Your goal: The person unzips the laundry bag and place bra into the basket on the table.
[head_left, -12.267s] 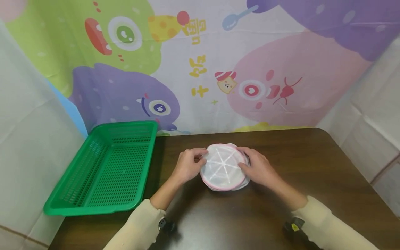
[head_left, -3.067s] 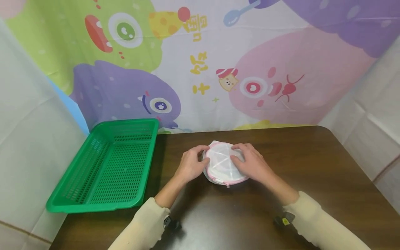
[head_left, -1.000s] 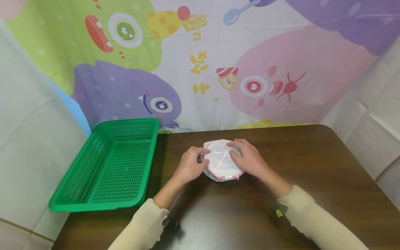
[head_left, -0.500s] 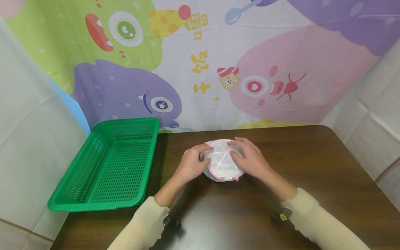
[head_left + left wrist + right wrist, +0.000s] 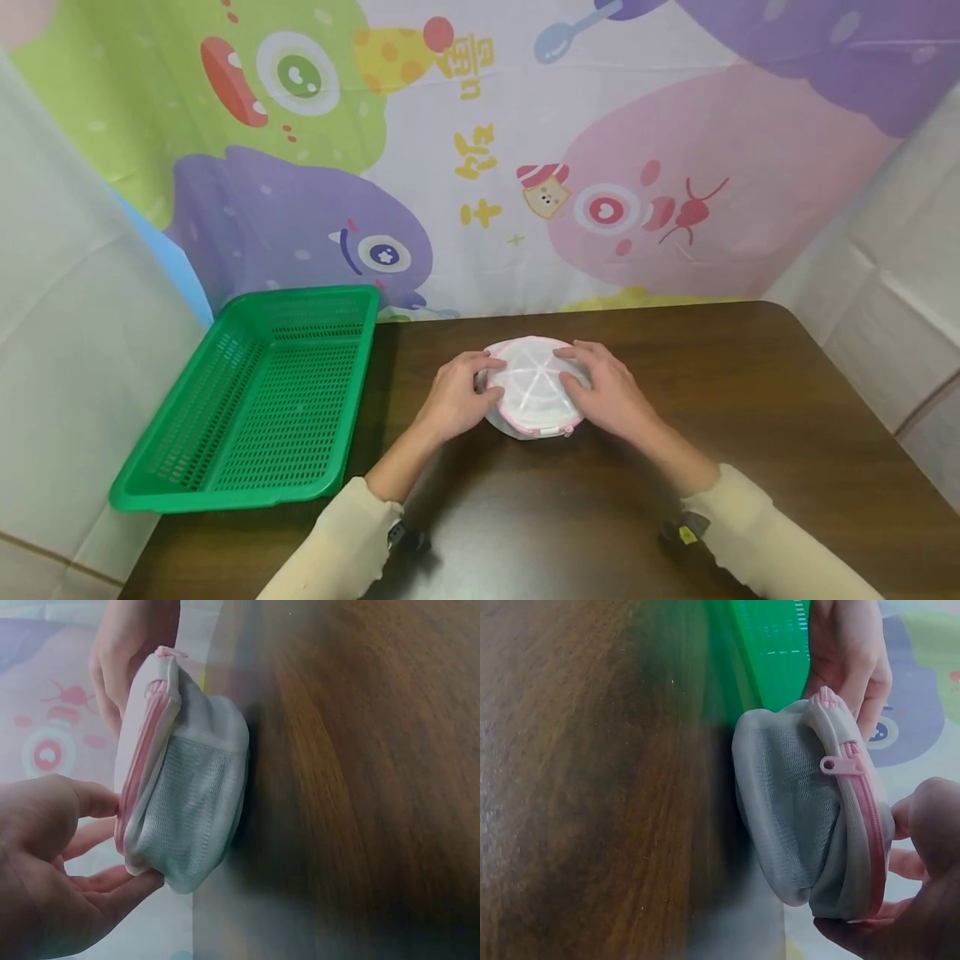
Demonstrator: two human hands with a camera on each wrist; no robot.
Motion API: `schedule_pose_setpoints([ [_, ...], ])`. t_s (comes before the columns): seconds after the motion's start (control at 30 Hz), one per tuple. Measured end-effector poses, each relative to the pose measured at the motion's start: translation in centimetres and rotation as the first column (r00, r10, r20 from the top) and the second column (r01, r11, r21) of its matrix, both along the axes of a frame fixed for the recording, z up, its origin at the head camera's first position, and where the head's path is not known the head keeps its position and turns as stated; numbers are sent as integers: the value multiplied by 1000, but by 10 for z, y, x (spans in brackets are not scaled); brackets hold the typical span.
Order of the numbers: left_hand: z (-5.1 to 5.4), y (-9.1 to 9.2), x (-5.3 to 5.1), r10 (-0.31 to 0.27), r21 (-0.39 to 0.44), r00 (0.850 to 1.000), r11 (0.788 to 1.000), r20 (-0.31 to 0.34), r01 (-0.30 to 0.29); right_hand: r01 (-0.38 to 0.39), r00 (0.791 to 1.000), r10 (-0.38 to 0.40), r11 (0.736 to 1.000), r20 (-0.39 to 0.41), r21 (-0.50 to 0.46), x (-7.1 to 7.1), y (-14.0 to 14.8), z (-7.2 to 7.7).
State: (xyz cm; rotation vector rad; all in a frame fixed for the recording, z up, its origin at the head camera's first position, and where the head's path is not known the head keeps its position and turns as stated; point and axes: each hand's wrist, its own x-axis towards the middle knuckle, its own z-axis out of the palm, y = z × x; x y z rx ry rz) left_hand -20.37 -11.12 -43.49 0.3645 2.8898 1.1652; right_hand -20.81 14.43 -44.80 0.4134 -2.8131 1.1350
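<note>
A round white mesh laundry bag (image 5: 538,387) with a pink zipper rim lies on the brown table between both hands. White strips cross its top like spokes, and its pink zipper pull (image 5: 841,765) sits at the front right. My left hand (image 5: 461,396) holds the bag's left edge, thumb on the top rim and fingers at the side, as the left wrist view (image 5: 52,862) shows. On the opposite edge, my right hand (image 5: 609,392) grips with the thumb on top and fingertips under the rim. The mesh side (image 5: 195,802) looks soft and creased. Its underside is hidden.
A green plastic basket (image 5: 300,408) with slotted walls stands on the table (image 5: 540,517) to the left. Behind the table hangs a cartoon-printed cloth (image 5: 495,267). White panels (image 5: 885,250) flank both sides.
Over the longer span the bag has turned, bringing the zipper pull into view at the front. In the last half second, it and the hands have barely shifted.
</note>
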Motion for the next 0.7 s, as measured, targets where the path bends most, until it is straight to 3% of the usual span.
schedule_pose_setpoints([
  [0.23,-3,-2,5,12,10,1000,1000,-2,-12,-29,999,29,1000,-30,1,-8,-2,-4],
  [0.27,-15,-7,-1,-5,19,1000,1000,-31,6,-36,999,36,999,-33,2,-10,-2,-5],
  [0.4,-18,-10,0,-5,21,999,1000,-41,6,-54,998,54,999,-32,6,-16,-5,-6],
  [0.47,-18,-10,0,2,15,999,1000,-39,-2,-61,997,61,998,-37,8,-17,-6,-6],
  [0.5,-7,-5,7,23,6,1000,1000,-15,-23,-63,997,64,998,-40,7,-18,-6,-5],
  [0.7,-4,-5,9,38,-7,999,999,-31,-38,-51,998,51,999,-36,-4,-18,-6,-1],
])
